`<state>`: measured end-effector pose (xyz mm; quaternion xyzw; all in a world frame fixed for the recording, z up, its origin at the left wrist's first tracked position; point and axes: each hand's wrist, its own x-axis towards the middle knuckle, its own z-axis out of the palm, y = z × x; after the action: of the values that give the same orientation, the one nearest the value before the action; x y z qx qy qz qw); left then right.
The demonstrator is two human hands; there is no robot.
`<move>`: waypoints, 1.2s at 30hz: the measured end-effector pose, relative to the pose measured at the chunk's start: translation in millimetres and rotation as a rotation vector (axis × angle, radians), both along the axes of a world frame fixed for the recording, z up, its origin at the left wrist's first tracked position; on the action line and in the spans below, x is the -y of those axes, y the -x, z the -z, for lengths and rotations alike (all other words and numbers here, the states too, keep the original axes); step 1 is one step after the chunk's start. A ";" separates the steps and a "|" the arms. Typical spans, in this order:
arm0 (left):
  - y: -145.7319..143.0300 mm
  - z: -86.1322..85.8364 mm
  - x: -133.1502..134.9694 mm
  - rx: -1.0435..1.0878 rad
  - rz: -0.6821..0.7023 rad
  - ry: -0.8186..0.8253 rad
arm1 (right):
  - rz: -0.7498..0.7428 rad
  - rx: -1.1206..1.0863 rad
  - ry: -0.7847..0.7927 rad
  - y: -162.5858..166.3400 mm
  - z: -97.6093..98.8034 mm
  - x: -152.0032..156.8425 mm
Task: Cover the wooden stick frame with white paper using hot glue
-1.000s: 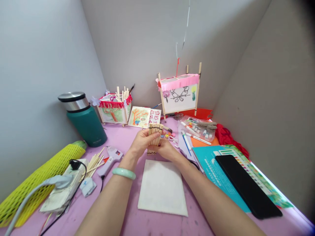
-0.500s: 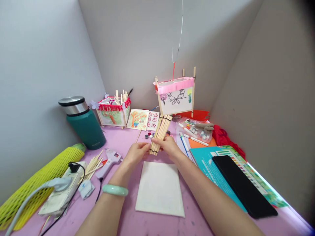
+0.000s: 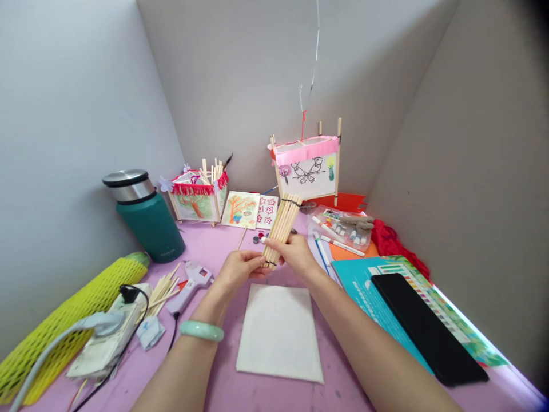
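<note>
Both hands hold a bundle of thin wooden sticks (image 3: 283, 226), with dark bands across it near the top and bottom. My left hand (image 3: 241, 266) pinches the lower left corner of the bundle. Higher up on the right, my right hand (image 3: 292, 252) grips it with the thumb across the front. The bundle is raised and leans slightly to the right at its top. Below the hands a blank off-white square panel (image 3: 278, 332) lies on the pink table (image 3: 343, 377). A single stick (image 3: 242, 237) stands out behind my left hand.
At left are a teal bottle (image 3: 150, 226), a glue gun (image 3: 193, 283), loose sticks (image 3: 160, 292) and a power strip (image 3: 100, 346). Behind stand a fringed box (image 3: 197, 203) and a hanging paper lantern (image 3: 309, 171). On the right lie a blue book (image 3: 364, 286), a black phone-like slab (image 3: 429, 329) and markers (image 3: 343, 246).
The bundle has turned slightly so its face shows more fully, and its top is a little higher. My left fingers have shifted slightly at its lower corner.
</note>
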<state>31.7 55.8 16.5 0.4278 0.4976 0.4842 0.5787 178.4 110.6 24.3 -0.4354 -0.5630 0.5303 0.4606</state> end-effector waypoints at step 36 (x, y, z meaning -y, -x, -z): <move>-15.6 -2.5 5.5 0.051 -0.176 -0.104 | 0.085 -0.200 -0.092 2.9 -15.7 16.0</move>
<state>47.3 50.3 18.9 0.3995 0.4927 0.5688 0.5236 175.5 94.6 40.1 -0.3822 -0.5191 0.5247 0.5560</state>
